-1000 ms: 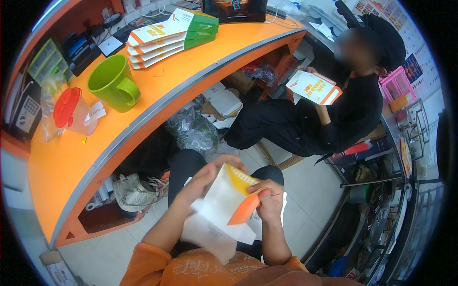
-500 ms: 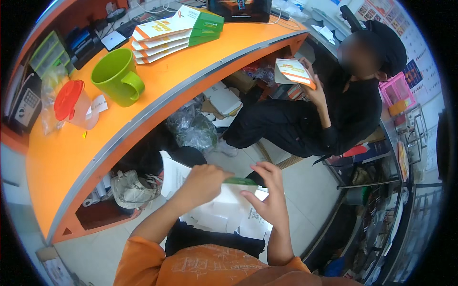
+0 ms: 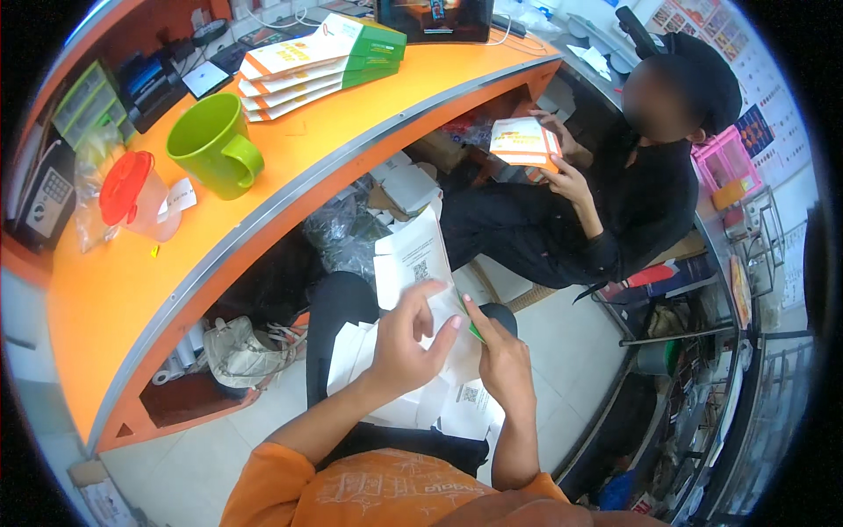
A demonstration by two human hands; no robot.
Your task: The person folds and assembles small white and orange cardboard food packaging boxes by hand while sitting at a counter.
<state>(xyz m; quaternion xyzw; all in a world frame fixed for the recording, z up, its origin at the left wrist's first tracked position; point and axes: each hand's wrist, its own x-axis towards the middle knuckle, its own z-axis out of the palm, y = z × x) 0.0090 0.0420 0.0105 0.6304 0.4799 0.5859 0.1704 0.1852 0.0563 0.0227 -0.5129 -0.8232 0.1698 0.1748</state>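
head view: the hands work over the lap at a white carton (image 3: 408,255), which is partly unfolded, one printed panel with a dark square code rising beyond the fingers and a narrow green edge showing near the right hand. the left hand (image 3: 402,351) is released, its thumb and fingers spread apart in front of the carton's pale face; whether a fingertip touches it, i cannot tell. the right hand (image 3: 507,364) lies along the green edge with its fingers stretched out, but i cannot tell if it pinches the card, as its thumb is hidden. more white cardboard (image 3: 470,402) lies beneath, across the thighs.

to the left, the orange worktop (image 3: 290,162) bears a pile of white, orange and green boxes (image 3: 299,61), a green mug (image 3: 211,145) and a clear cup with a red lid (image 3: 127,189). across from the lap, a seated co-worker (image 3: 641,211) in black holds a white and orange box (image 3: 524,143) in both hands.
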